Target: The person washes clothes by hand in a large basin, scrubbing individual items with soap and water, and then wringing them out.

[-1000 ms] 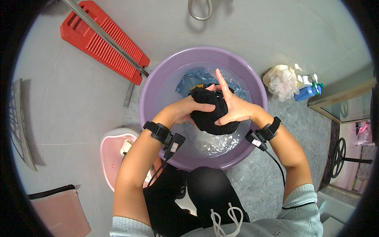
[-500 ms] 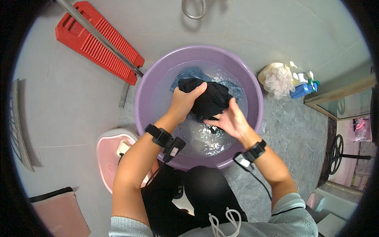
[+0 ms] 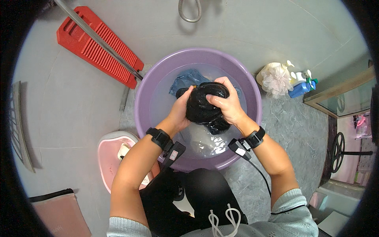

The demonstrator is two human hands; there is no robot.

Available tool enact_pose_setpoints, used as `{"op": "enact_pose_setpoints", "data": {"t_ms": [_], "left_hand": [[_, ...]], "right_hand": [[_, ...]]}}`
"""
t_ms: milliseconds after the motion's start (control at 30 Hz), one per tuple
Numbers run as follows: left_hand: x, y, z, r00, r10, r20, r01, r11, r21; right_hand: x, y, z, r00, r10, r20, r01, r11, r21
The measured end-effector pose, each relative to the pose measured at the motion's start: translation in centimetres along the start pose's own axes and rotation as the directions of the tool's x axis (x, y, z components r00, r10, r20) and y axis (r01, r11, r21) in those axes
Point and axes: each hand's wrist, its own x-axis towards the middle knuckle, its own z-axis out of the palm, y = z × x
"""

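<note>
A wet black cloth (image 3: pixel 203 104), bunched into a ball, is gripped between my two hands over a purple basin (image 3: pixel 145 71) of cloudy water. My left hand (image 3: pixel 181 108) presses its near-left side, fingers mostly tucked behind the cloth. On the right, my right hand (image 3: pixel 228 103) wraps round it, with the thumb on top. A loose fold droops from the bundle's lower right. Blue fabric (image 3: pixel 185 80) lies in the water behind the black cloth. What kind of garment the black one is, I cannot make out.
A red washboard (image 3: pixel 98 43) leans on the wall at far left, crossed by a metal pole (image 3: pixel 94 35). A pink tub (image 3: pixel 108 158) stands left of the basin. Pump bottles (image 3: pixel 303 87) and a bath puff (image 3: pixel 275 81) are at right, near a glass door (image 3: pixel 343 98).
My right hand has gone from spread fingers below the cloth to gripping its right side. The black cloth is now gathered into a tighter ball, and my left hand has shifted slightly down.
</note>
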Motion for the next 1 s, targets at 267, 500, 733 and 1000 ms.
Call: {"op": "enact_pose_setpoints", "data": {"t_ms": [267,500,733,1000], "left_hand": [[1.0,0.2,-0.7,0.948,-0.202,0.245,0.198,0.979,0.041],[-0.4,-0.1,-0.2,0.956,-0.2,0.215,0.182,0.978,0.101],[-1.1,0.1,0.5,0.888,-0.369,0.275,0.332,0.927,0.172],[1.6,1.3,3.3,0.944,-0.264,0.196,-0.082,0.388,0.918]], "right_hand": [[-0.7,-2.5,0.0,0.881,-0.337,0.332,0.467,0.733,-0.496],[-3.0,-3.1,0.5,0.767,-0.449,0.459,0.641,0.57,-0.514],[-4.5,-4.3,0.4,0.487,-0.492,0.722,0.868,0.363,-0.339],[-5.8,-3.2,2.0,0.15,-0.392,0.908,0.986,-0.01,-0.167]]}}
